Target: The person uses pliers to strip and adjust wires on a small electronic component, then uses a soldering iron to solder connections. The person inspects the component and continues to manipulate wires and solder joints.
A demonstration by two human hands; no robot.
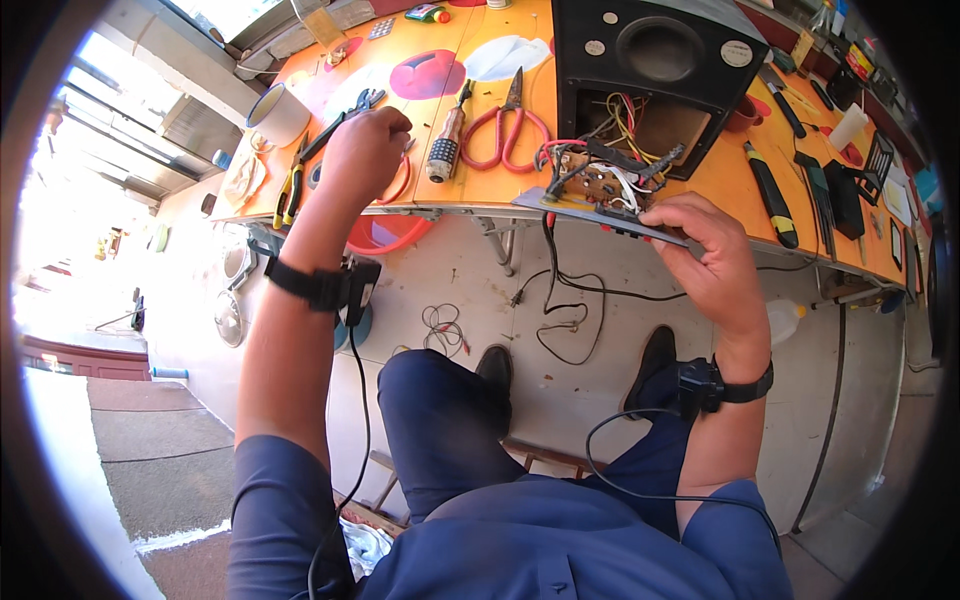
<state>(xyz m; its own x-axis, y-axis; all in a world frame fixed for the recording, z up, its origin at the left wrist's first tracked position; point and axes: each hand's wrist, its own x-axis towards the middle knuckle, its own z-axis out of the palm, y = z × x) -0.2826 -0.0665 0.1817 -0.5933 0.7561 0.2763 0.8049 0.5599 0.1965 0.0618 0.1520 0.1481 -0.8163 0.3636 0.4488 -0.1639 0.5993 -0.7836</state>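
Note:
In my right hand [705,250], thumb and fingers pinch the right edge of a flat metal panel [665,236]. On the panel sits a brown circuit board [595,182] with many coloured wires, which run to the opening of a black speaker box [655,95]. My left hand [365,150] is closed, with curled fingers, over the table's left part; whatever it may hold is hidden. Just past it lie dark-jawed pliers [368,99]. To its right are a screwdriver [447,145] with a checkered grip and red-handled scissors [505,135].
Yellow-and-black-handled pliers [290,190] and a white mug [278,115] stand left on the orange table. A utility knife [770,195] and more tools lie right. Below are a red basin [388,232], loose cables [575,318] on the floor and a plastic bottle [785,318].

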